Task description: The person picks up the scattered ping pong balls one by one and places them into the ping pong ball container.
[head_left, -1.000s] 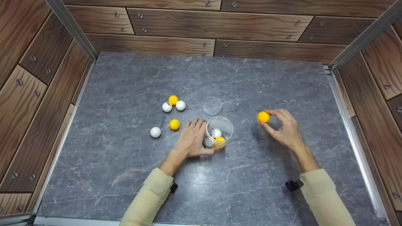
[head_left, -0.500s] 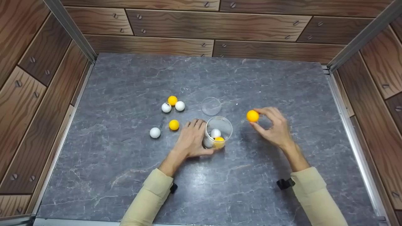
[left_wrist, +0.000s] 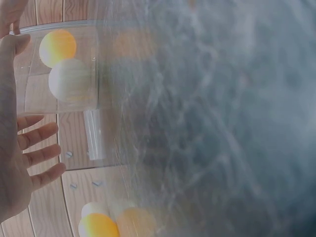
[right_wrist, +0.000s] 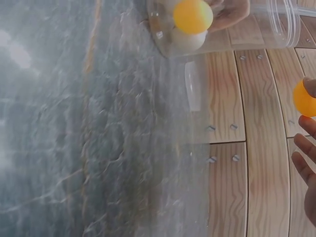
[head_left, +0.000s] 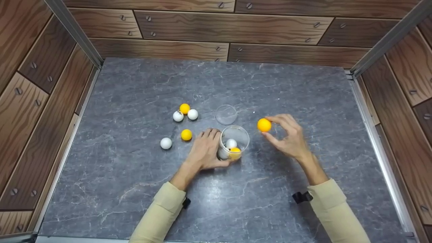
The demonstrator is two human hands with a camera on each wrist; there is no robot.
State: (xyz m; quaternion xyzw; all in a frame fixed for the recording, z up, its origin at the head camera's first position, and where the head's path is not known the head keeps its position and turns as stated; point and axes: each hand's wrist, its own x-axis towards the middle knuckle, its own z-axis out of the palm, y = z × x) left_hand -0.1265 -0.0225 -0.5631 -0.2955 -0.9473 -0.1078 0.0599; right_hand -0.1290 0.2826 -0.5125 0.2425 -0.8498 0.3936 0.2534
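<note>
In the head view a clear plastic jar (head_left: 240,135) stands upright, its mouth uncovered. White and orange table tennis balls lie at its bottom, among them a white ball (head_left: 231,144) and an orange ball (head_left: 235,154). The left hand (head_left: 206,148) holds the jar from its left side, thumb at the near side; the left wrist view shows several fingers (left_wrist: 42,155) spread below the jar. To the right of the jar, the right hand (head_left: 288,137) pinches another orange table tennis ball (head_left: 264,125) between thumb and fingertips, raised above the table and apart from the jar.
A round transparent lid (head_left: 226,114) lies just behind the jar. Left of it are an orange ball (head_left: 185,108) touching two white balls, another orange ball (head_left: 186,135) and a lone white ball (head_left: 166,143). Wood-patterned walls (head_left: 189,27) enclose the grey marbled table (head_left: 135,189).
The right hand has moved left with the orange table tennis ball, closer to the jar. The left hand and the jar stay in place.
</note>
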